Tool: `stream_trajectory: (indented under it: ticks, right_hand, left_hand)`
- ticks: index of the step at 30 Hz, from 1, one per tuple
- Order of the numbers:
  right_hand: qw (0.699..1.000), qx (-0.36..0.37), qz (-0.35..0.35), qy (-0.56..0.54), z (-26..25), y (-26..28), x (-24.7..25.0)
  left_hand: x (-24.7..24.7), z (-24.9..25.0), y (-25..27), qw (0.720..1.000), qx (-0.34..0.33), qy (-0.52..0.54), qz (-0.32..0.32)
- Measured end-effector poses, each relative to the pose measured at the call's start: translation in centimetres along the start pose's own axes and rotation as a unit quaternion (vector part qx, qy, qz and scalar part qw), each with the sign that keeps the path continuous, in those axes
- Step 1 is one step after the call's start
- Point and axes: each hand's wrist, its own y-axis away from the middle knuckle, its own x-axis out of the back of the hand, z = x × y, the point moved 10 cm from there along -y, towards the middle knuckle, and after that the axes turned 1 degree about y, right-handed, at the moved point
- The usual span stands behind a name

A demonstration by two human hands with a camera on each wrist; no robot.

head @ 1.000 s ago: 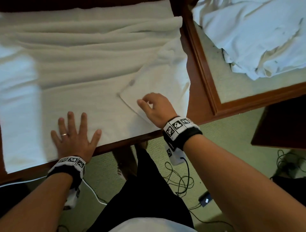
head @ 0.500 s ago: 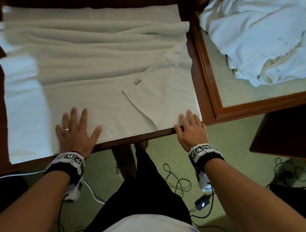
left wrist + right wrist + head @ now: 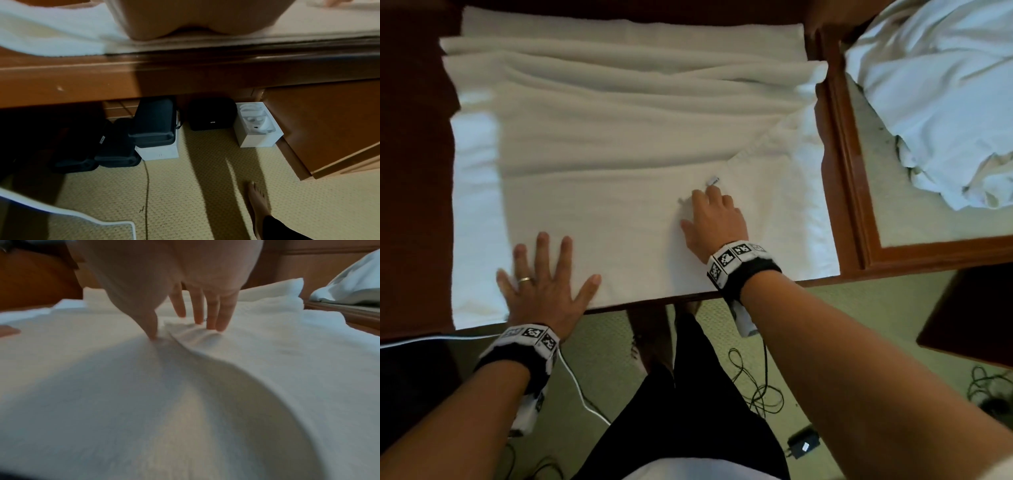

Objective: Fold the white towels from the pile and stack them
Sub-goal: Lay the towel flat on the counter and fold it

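A large white towel (image 3: 619,171) lies spread and rippled over the wooden table (image 3: 822,164). Its near right corner is turned over as a triangular flap (image 3: 774,205) with a small label (image 3: 712,180). My left hand (image 3: 544,281) lies flat, fingers spread, on the towel by the table's front edge; the left wrist view shows only its palm (image 3: 195,19). My right hand (image 3: 712,219) is arched over the flap's tip. Its straight fingertips (image 3: 207,324) press on the wrinkled tip (image 3: 191,335), the thumb just left of it. The unfolded pile (image 3: 945,102) lies to the right.
The pile rests on a second surface with a raised wooden rim (image 3: 859,205). Dark furniture (image 3: 969,308) stands at the right. Cables (image 3: 753,387) lie on the carpet, with black cases (image 3: 154,126) and white boxes (image 3: 257,126) under the table. My bare foot (image 3: 257,199) is nearby.
My right hand left the table's front edge and moved up and left onto the flap's tip. My left hand stayed flat in the same place.
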Motion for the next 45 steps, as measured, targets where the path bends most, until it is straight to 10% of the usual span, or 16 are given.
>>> stream_trajectory:
  ticks: [7, 12, 16, 21, 24, 26, 41, 45]
  right_hand:
    - [0.983, -0.091, 0.055, -0.149, 3.9, -0.3, 2.6]
    - [0.825, -0.397, 0.207, -0.345, 17.9, 11.0, 3.3]
    - [0.784, -0.548, 0.060, -0.285, 23.9, 20.0, -2.1]
    - [0.929, -0.319, 0.109, -0.150, 20.6, 17.8, -1.2]
    - [0.980, -0.194, -0.002, -0.035, 17.4, 14.7, -3.2]
    - [0.978, -0.195, -0.080, -0.008, 17.9, 14.7, -4.7]
    - [0.983, 0.099, -0.041, 0.147, 12.8, 12.8, -4.4]
    - [0.980, 0.076, -0.063, 0.173, 12.8, 11.4, -0.1]
  left_hand:
    - [-0.1, -0.2, -0.2, 1.000, 0.003, 0.020, -0.012]
    - [0.0, -0.2, 0.0, 0.999, 0.006, 0.028, -0.017]
    - [-0.1, -0.1, -0.1, 0.999, 0.018, 0.016, -0.039]
    - [-0.4, -0.4, -0.1, 0.998, 0.023, -0.002, -0.053]
    - [-0.1, -0.4, -0.1, 0.998, 0.019, 0.004, -0.054]
    - [0.6, -0.2, 0.0, 0.999, 0.009, 0.020, -0.031]
    - [0.2, 3.1, 6.4, 0.968, -0.211, -0.085, 0.103]
    - [3.0, -0.2, 5.9, 0.984, -0.119, -0.116, 0.060]
